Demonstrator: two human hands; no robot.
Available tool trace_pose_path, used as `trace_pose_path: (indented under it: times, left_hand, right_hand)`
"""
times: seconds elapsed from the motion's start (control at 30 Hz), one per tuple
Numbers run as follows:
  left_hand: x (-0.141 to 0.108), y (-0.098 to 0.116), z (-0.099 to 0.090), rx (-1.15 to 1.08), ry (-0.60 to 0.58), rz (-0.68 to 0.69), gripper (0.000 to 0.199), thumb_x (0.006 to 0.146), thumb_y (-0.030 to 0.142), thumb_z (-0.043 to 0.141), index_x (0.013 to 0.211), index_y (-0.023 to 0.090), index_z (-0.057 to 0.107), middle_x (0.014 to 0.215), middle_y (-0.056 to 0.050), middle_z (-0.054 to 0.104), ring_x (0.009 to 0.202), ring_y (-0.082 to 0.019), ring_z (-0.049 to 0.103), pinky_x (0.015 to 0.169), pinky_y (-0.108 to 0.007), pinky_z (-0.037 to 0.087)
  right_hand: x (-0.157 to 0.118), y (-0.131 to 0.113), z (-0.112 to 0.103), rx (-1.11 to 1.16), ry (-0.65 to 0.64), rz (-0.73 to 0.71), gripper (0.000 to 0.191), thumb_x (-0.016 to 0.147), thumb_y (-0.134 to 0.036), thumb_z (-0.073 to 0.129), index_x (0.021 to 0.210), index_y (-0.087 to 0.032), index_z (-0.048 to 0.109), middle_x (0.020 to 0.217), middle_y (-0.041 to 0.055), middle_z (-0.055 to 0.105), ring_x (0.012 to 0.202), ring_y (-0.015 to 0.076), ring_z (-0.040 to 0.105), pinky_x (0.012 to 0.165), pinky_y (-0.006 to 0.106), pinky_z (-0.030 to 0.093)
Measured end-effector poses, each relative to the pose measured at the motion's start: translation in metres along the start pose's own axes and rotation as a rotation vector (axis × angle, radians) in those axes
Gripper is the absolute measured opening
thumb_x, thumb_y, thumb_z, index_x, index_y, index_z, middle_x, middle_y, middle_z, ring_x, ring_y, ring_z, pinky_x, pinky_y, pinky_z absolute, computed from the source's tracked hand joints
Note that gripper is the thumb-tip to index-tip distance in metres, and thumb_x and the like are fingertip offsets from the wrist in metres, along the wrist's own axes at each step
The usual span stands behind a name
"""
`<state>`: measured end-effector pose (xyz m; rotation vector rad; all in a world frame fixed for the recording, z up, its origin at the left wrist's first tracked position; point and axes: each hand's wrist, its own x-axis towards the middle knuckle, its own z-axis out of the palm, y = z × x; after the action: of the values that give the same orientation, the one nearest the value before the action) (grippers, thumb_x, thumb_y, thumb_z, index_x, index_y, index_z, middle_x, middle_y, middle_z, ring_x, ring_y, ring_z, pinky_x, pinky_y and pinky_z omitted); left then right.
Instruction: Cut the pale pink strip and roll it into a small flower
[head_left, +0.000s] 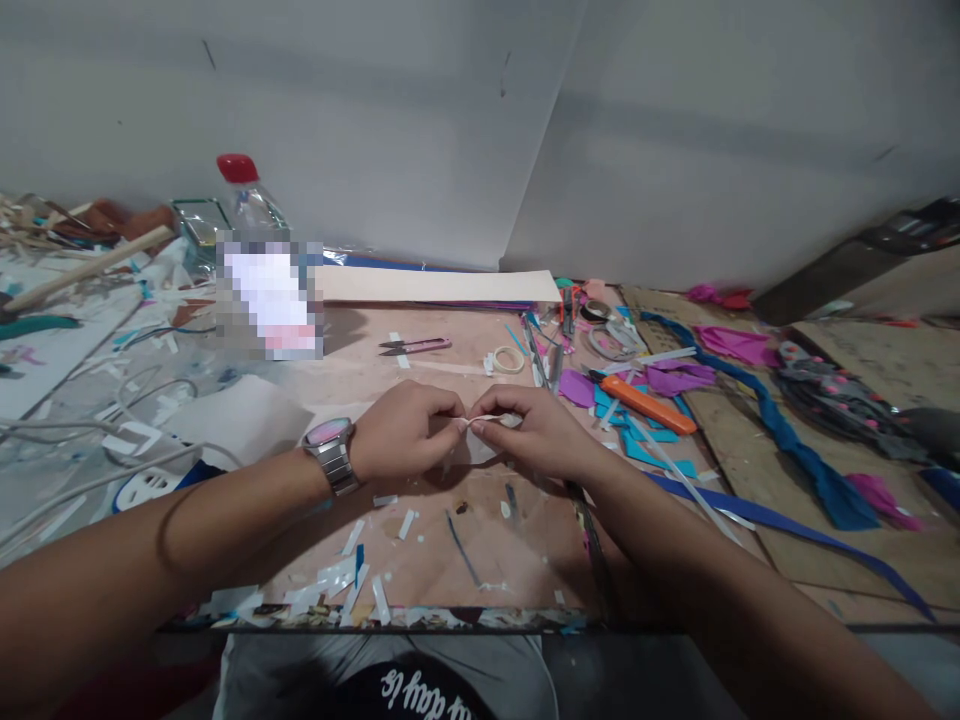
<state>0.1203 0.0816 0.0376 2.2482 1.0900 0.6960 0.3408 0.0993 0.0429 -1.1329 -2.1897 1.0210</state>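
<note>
Above the middle of the worktable, my left hand point(405, 430) and my right hand point(536, 432) meet fingertip to fingertip. Both are closed in a pinch on a small, thin, pale strip point(486, 419), which looks like paper or tape; the fingers cover most of it. A whitish, see-through piece point(472, 450) shows just below the fingertips. Beyond the hands lie pink-handled thread snips point(415, 346) and a small roll of masking tape point(508, 360). An orange utility knife point(649, 403) rests to the right of my right hand.
White scraps point(381, 598) litter the table's front edge. Cables point(97, 430) and a white sheet point(232, 420) are at left, near a red-capped bottle point(255, 205). A long cream board point(439, 284) lies at the back. Blue strips point(795, 455) cross cardboard point(739, 470) at right.
</note>
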Motion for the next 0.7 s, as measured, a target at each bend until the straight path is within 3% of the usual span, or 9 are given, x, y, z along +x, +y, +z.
trace_pose_path:
  times: [0.4, 0.53, 0.7]
  left_hand:
    - [-0.0001, 0.0018, -0.0004, -0.051, 0.0, -0.053, 0.018, 0.089, 0.026, 0.059, 0.079, 0.019, 0.072, 0.069, 0.001, 0.069, 0.064, -0.014, 0.059, 0.063, -0.026, 0.04]
    - [-0.0008, -0.0006, 0.0018, 0.012, 0.05, 0.04, 0.018, 0.089, 0.027, 0.059, 0.079, 0.019, 0.071, 0.069, 0.0, 0.07, 0.065, -0.015, 0.061, 0.07, -0.029, 0.043]
    - [-0.0014, -0.0007, 0.0032, 0.11, 0.101, 0.155, 0.02, 0.093, 0.032, 0.058, 0.083, 0.019, 0.071, 0.077, -0.001, 0.074, 0.074, -0.018, 0.067, 0.086, -0.036, 0.043]
  right_hand:
    - [-0.0011, -0.0043, 0.0, -0.061, 0.025, -0.109, 0.012, 0.089, -0.025, 0.066, 0.09, -0.018, 0.076, 0.089, 0.0051, 0.076, 0.084, 0.0181, 0.069, 0.078, 0.028, 0.049]
    - [-0.0018, -0.0069, -0.0015, -0.066, 0.016, -0.128, 0.012, 0.09, -0.025, 0.066, 0.089, -0.018, 0.075, 0.09, 0.0054, 0.076, 0.083, 0.0182, 0.069, 0.078, 0.028, 0.049]
    - [-0.0027, -0.008, -0.0015, 0.008, 0.001, -0.037, 0.013, 0.088, -0.027, 0.065, 0.086, -0.018, 0.075, 0.088, 0.0044, 0.075, 0.081, 0.0179, 0.068, 0.075, 0.027, 0.049]
